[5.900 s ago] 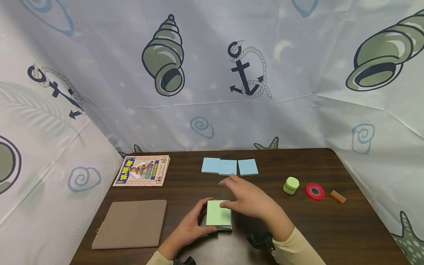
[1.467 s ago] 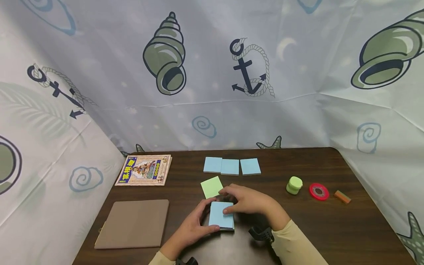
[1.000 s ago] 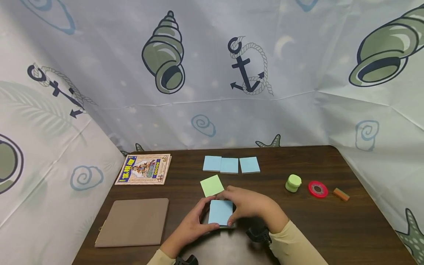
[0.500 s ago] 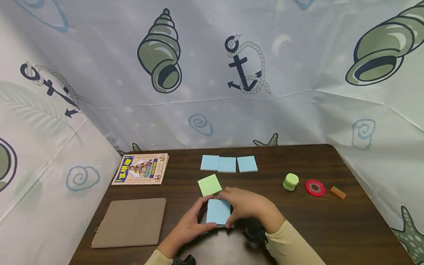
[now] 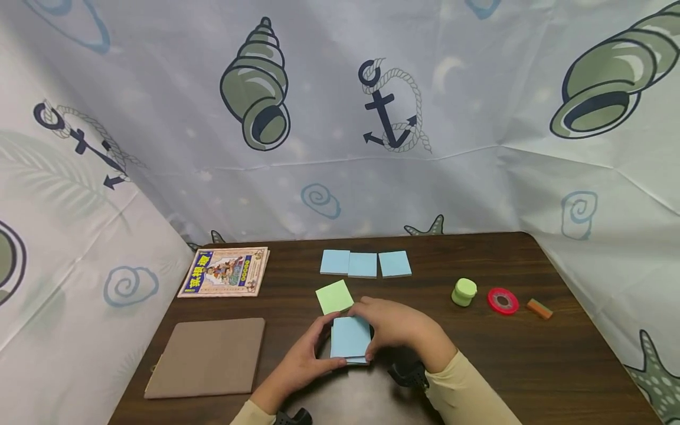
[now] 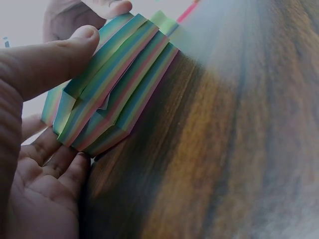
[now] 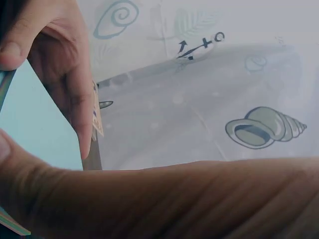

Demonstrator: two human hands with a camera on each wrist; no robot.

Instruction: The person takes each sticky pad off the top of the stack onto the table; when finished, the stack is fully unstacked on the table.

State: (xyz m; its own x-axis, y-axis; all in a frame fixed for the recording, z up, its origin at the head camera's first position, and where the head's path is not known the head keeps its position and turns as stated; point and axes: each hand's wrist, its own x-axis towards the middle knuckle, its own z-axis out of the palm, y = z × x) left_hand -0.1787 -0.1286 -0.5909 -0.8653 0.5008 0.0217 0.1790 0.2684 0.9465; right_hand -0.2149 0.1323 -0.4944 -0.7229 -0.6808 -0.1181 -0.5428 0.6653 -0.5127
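A pad of sticky notes [image 5: 349, 339] with a blue top sheet lies near the front of the dark wooden table [image 5: 531, 366]. My left hand [image 5: 305, 361] grips its left side, thumb on the upper edge; in the left wrist view the multicoloured pad [image 6: 112, 84] shows rainbow side stripes. My right hand [image 5: 395, 326] pinches the pad's top blue sheet at its right edge, fingers curled over it. One loose green note [image 5: 334, 296] lies just beyond the pad. Three blue notes [image 5: 365, 264] sit in a row farther back.
A picture book [image 5: 225, 272] lies at the back left and a brown notebook [image 5: 207, 357] at the front left. To the right stand a green tape roll [image 5: 464, 292], a red tape roll [image 5: 502, 301] and an orange eraser [image 5: 539, 308]. A patterned curtain [image 5: 340, 118] encloses the table.
The green sheet that topped the pad now lies on the table behind it, leaving blue on top. Since then both hands have stayed on the pad, the right working at the blue sheet's edge.
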